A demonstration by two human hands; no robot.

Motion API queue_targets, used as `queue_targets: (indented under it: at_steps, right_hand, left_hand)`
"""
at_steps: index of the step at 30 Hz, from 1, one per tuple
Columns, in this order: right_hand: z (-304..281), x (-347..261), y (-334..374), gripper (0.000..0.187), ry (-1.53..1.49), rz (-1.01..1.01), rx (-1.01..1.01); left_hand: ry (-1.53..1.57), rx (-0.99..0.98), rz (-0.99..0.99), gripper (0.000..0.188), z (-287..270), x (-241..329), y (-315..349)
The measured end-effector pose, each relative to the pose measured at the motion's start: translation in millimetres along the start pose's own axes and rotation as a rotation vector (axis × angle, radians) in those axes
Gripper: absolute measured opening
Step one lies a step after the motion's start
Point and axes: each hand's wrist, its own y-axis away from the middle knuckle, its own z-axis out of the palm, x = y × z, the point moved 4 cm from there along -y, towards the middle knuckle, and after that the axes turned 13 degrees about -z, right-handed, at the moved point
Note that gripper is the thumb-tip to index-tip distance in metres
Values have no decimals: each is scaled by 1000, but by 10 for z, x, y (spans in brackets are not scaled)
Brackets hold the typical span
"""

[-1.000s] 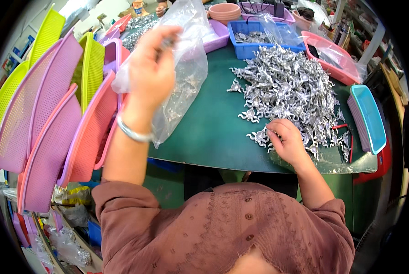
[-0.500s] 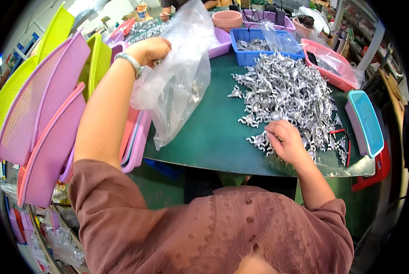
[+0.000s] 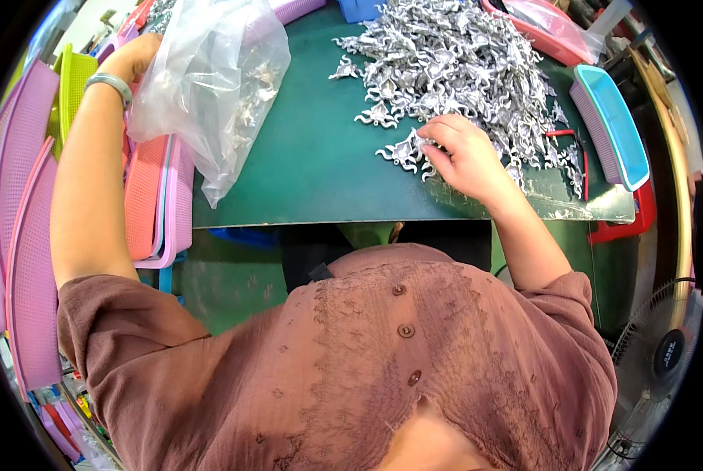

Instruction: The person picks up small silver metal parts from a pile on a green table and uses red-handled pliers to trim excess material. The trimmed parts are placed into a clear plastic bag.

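Observation:
My left hand (image 3: 140, 56), with a pale bangle at the wrist, is raised at the far left. It grips the edge of a clear plastic bag (image 3: 202, 102); the bag partly hides the fingers. A few silvery pieces show through the bag's lower right side. My right hand (image 3: 465, 155) rests at the near edge of a large heap of silvery metal castings (image 3: 453, 63) with curled arms. Its thumb and fingers are pinched on a casting (image 3: 402, 151) at the heap's front. Another casting (image 3: 377, 116) lies just beyond.
The green table (image 3: 312, 177) ends close to my body. Red-handled pliers (image 3: 584, 174) lie right of the heap, beside a turquoise-and-purple basket (image 3: 617, 129). A pink tray (image 3: 551, 39) is behind. Pink and purple baskets (image 3: 30, 235) stack at left. A fan (image 3: 657, 353) stands low at right.
My left hand has moved left, drawing the bag's left side with it. My right hand stays at the heap's front edge. The whole view has tipped down toward my body.

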Motion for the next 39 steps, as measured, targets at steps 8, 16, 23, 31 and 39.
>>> queue_targets:
  at_steps: [8, 16, 23, 31, 39]
  right_hand:
    - [147, -134, -16, 42, 149, -79, -225]
    - [230, -131, -3, 29, 177, -118, -240]
    - [281, -72, -39, 10, 82, -87, -65]
    - [263, 103, -59, 11, -303, 266, 165]
    - [291, 89, -84, 18, -1199, 683, 382]
  left_hand:
    - [-557, 535, -83, 22, -373, 79, -42]
    - [-769, 777, -95, 25, -937, -45, 4]
    - [-68, 908, 734, 24, 240, 855, 1295]
    - [419, -104, 486, 35, 2300, 756, 1299]
    - [932, -498, 451, 26, 2610, 917, 1334]
